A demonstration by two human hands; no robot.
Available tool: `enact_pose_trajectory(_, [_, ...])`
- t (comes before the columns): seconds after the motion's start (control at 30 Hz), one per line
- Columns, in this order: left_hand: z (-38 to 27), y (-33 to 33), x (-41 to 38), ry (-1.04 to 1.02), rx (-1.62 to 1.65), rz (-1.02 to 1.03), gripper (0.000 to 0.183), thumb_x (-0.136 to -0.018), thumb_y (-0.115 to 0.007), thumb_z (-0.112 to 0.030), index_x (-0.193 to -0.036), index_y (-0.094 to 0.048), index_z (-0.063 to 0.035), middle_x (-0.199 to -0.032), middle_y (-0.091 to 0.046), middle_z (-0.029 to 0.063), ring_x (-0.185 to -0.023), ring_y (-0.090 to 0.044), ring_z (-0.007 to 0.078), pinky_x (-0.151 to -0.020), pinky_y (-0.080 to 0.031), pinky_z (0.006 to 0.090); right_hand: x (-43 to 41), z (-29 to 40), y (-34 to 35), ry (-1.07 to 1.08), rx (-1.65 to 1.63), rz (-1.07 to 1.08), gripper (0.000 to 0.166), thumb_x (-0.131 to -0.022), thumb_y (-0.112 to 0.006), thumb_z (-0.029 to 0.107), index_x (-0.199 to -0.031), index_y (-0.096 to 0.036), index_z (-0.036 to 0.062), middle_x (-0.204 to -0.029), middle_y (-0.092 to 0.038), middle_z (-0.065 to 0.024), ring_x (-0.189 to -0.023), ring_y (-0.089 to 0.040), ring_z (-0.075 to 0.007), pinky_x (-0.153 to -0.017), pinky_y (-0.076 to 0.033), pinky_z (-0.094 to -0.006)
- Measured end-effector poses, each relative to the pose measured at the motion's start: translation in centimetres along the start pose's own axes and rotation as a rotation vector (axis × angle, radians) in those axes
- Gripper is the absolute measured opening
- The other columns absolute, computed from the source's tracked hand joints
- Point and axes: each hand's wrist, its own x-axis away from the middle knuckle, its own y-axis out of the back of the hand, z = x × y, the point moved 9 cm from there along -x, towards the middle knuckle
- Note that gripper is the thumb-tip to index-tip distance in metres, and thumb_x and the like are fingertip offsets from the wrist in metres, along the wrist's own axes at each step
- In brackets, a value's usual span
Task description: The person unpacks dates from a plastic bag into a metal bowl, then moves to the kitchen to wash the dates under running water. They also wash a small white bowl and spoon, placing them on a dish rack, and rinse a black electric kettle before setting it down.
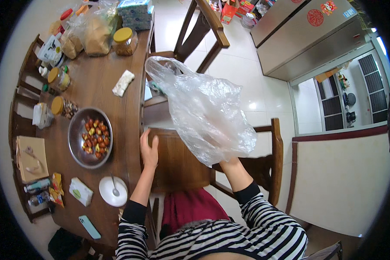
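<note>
A clear plastic bag covers my right hand, which is inside it up to the wrist. Through the crumpled film the fingers show only as a blur. One handle loop of the bag stretches toward the table edge. My left hand holds nothing; its thumb and fingers are apart beside the edge of the wooden table. Left of that hand, a stainless steel bowl on the table holds several red-and-yellow jujubes.
A wooden chair stands right before me, another chair farther off. The table also bears a white plate with a spoon, a phone, a tissue pack, a white wrapped bundle and yellow-lidded jars. A refrigerator stands far right.
</note>
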Motion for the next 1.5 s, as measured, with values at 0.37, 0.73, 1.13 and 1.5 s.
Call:
enact_pose_trajectory(0.37, [-14.3,4.6,5.2,0.166,1.003,0.14,0.017,-0.08,-0.06,-0.022,-0.083,-0.056,-0.0063,-0.074,-0.056,0.0009,-0.06,-0.051,0.0075,-0.053,-0.043,0.0199,11.4,6.7,-3.8,0.182,0.386,-0.009,0.052,-0.091,-0.026,0.04,-0.122,-0.038,0.001,-0.123,-0.042,-0.0135,-0.113,-0.04,-0.026,-0.096,-0.032,-0.0402])
enact_pose_trajectory(0.73, [-22.5,6.3,12.3,0.136,1.176,0.331,0.031,-0.085,-0.052,-0.017,-0.11,-0.046,-0.0002,-0.101,-0.055,0.0086,-0.089,-0.057,0.0151,-0.073,-0.049,0.0278,19.6,6.4,-8.2,0.29,0.431,0.062,0.051,-0.09,-0.03,0.039,-0.124,-0.033,0.0,-0.12,-0.044,-0.0136,-0.108,-0.045,-0.026,-0.093,-0.036,-0.0397])
enact_pose_trajectory(1.13, [-28.9,2.1,18.2,0.107,1.159,0.676,0.047,-0.084,-0.052,-0.017,-0.126,-0.035,-0.0028,-0.099,-0.055,0.0089,-0.088,-0.054,0.0121,-0.069,-0.047,0.0237,25.8,9.7,-6.0,0.27,0.467,-0.014,0.046,-0.083,-0.049,0.021,-0.123,-0.038,0.0038,-0.116,-0.048,-0.0131,-0.101,-0.051,-0.0252,-0.079,-0.049,-0.0355])
enact_pose_trajectory(1.5, [-35.0,-18.1,22.4,-0.223,0.683,1.4,0.107,-0.052,-0.06,-0.071,-0.128,-0.033,0.0,-0.125,-0.041,0.0144,-0.115,-0.04,0.0249,-0.094,-0.031,0.0376,42.8,30.0,2.0,0.7,0.724,-0.191,0.023,-0.077,-0.053,-0.001,-0.099,-0.059,0.0042,-0.101,-0.058,-0.0068,-0.093,-0.054,-0.0174,-0.084,-0.045,-0.0316])
